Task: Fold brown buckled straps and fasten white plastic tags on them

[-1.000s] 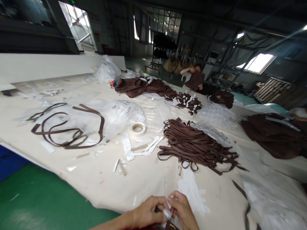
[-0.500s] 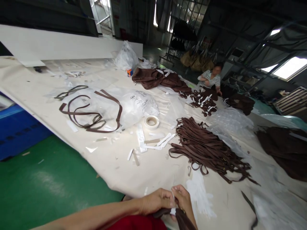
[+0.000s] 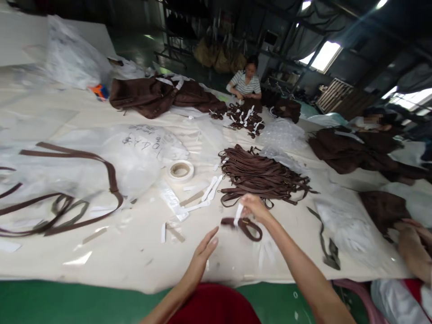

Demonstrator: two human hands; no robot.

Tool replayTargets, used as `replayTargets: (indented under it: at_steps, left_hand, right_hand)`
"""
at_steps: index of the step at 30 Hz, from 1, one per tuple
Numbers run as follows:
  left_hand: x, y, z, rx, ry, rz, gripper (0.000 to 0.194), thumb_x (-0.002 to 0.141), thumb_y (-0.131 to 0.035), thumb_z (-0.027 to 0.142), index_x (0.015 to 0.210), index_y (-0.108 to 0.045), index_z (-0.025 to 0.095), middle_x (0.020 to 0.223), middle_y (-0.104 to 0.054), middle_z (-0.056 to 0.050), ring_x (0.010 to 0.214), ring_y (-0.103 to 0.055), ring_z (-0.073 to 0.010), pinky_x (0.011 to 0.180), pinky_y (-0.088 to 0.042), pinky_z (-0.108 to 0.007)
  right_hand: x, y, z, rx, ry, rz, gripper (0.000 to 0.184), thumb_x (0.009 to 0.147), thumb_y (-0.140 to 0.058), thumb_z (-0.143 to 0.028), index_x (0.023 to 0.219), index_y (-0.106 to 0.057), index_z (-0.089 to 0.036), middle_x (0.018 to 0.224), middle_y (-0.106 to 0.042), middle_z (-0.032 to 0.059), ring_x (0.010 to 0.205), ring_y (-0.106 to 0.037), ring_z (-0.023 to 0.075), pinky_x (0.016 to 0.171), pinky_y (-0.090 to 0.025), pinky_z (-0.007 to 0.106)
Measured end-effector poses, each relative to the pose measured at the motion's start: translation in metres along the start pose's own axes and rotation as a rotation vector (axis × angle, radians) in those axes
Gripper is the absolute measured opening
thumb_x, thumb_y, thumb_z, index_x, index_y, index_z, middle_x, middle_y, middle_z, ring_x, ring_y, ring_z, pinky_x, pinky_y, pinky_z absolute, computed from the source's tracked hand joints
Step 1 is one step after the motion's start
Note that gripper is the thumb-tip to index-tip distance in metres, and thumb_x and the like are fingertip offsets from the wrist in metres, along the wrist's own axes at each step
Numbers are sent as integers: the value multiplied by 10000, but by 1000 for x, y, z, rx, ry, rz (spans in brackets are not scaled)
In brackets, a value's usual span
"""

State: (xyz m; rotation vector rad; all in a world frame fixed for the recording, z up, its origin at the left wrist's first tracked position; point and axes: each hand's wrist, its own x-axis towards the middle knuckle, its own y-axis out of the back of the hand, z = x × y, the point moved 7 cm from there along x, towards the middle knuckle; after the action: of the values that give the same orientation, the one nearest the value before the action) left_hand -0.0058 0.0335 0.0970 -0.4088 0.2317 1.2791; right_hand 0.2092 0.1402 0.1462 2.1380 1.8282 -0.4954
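Note:
My right hand [image 3: 254, 208] pinches the end of a white paper strip [image 3: 238, 214]. From this strip hangs a folded brown strap [image 3: 255, 237] with its loop to the right, held above the table. My left hand [image 3: 201, 253] is to the left of the strap, fingers stretched out and holding nothing. Just beyond my right hand lies a pile of brown straps [image 3: 266, 173]. Loose white strips [image 3: 212, 189] and a roll of white tape [image 3: 181, 171] lie farther to the left.
Long brown straps [image 3: 113, 180] rest on a clear plastic bag [image 3: 141, 148] at left. A brown bag [image 3: 141, 95] lies farther back. A co-worker in a striped shirt [image 3: 248, 84] works across the table; another person's hand [image 3: 413, 227] shows at right.
My hands have come apart: the right has carried the strap out over the table by its white strip, and the left has let go. My view has swung right.

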Motion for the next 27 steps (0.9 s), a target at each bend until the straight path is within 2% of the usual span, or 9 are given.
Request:
replayTargets:
  at_steps: [2,5,7,9,11,15,20,23,27]
  left_hand:
    - [8,6,-7,19,27,20,599,787,-602,638,1204,-676,215,1417,-591,-95,1424,-392,-317,1215,-210,-456]
    - [18,-3,-28,5,142,-115,636,712,-625,711,1089,-714,207,1276,-690,-118,1296,-536,-344,1142,-338,-486]
    - [23,-11,-43,3,207,-199,679,669,-634,753,1061,-714,205,1196,-727,-122,1182,-614,-339,1062,-414,-480]
    - [29,-16,-53,17,229,-234,692,654,-644,765,1057,-708,205,1143,-744,-117,1092,-650,-315,995,-451,-450]
    - [35,-19,-59,26,233,-238,679,651,-663,756,1046,-705,205,1102,-754,-108,1033,-661,-290,944,-465,-416]
    - [47,-27,-66,25,257,-240,642,627,-703,734,1000,-710,211,1032,-765,-89,955,-661,-255,860,-478,-363]
    - [55,-39,-70,56,317,-258,693,535,-743,759,943,-705,199,963,-767,-83,845,-656,-235,783,-480,-345]
    - [59,-40,-69,58,336,-208,703,519,-748,776,920,-700,200,931,-769,-74,829,-669,-243,802,-493,-366]
    - [63,-33,-64,56,366,-97,687,505,-762,778,898,-702,217,914,-773,-65,914,-695,-290,925,-496,-425]
  right_hand:
    - [27,26,-71,79,144,132,250,694,-765,-327,790,-572,-199,583,-622,-43,496,-597,102,502,-513,209]
    - [34,78,-170,226,490,349,186,793,-677,-291,919,-560,-220,747,-689,-50,676,-684,85,643,-560,187]
    - [18,110,-209,241,723,439,197,797,-676,-306,934,-570,-212,778,-706,-38,696,-698,96,630,-563,190]
    - [2,132,-214,185,812,478,228,779,-696,-342,924,-591,-201,765,-712,-25,657,-693,103,593,-556,191]
    - [-5,151,-187,105,730,521,257,757,-715,-374,904,-608,-193,742,-714,-14,617,-682,106,575,-552,194]
    - [-8,184,-84,-37,365,647,283,727,-719,-416,864,-626,-186,712,-713,13,588,-674,123,556,-550,214]
    - [-6,208,28,-199,97,666,194,699,-693,-344,725,-604,-173,598,-664,24,498,-633,143,483,-508,235]
    - [1,223,68,-354,-10,655,106,747,-604,-280,720,-608,-178,631,-666,22,549,-649,163,514,-515,259]
    - [22,249,81,-614,-46,662,186,810,-483,-174,855,-663,-191,877,-715,58,855,-687,195,793,-541,317]
